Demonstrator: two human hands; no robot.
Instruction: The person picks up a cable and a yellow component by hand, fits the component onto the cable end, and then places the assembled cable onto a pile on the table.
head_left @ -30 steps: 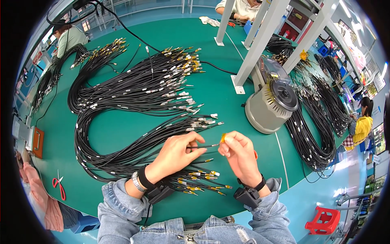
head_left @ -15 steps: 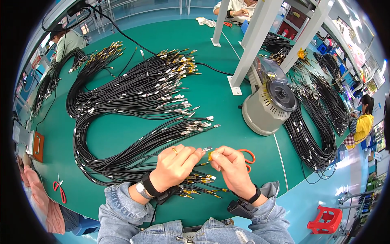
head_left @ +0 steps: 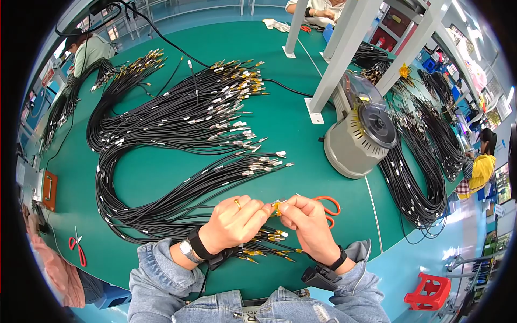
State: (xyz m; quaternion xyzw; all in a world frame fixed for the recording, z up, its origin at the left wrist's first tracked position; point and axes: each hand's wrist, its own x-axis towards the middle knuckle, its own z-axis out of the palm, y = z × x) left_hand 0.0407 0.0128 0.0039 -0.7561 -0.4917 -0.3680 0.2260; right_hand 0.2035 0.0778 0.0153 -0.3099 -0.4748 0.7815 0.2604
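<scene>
Across a green worktable (head_left: pixel 301 129), a large looped bundle of black cables (head_left: pixel 101 183) is spread from 8 to 12 o'clock, its handling judged only partway through: yellow wraps (head_left: pixel 275 233) are borne by many ends at 6 o'clock, while mostly white tags (head_left: pixel 248 173) are shown on those near the dial's centre; no exact count can be made. A grey machine (head_left: pixel 350 148) topped by a black disc is set at 3 o'clock. At 7 o'clock the left hand (head_left: pixel 234 223) is curled, a single cable end (head_left: pixel 275 204) pinched at its fingertips; at 5 o'clock a yellow piece of tape (head_left: pixel 278 212) is pinched between the thumb and forefinger of the right hand (head_left: pixel 308 223). Beside the right hand, at 4 o'clock, orange handles (head_left: pixel 338 205), apparently of scissors, are seen; whether they are gripped cannot be told. The cable end, held above the table at 5 o'clock, is slim and pale, with glossy yellow against it; whether the wrapping has been completed is hidden by the fingers.
</scene>
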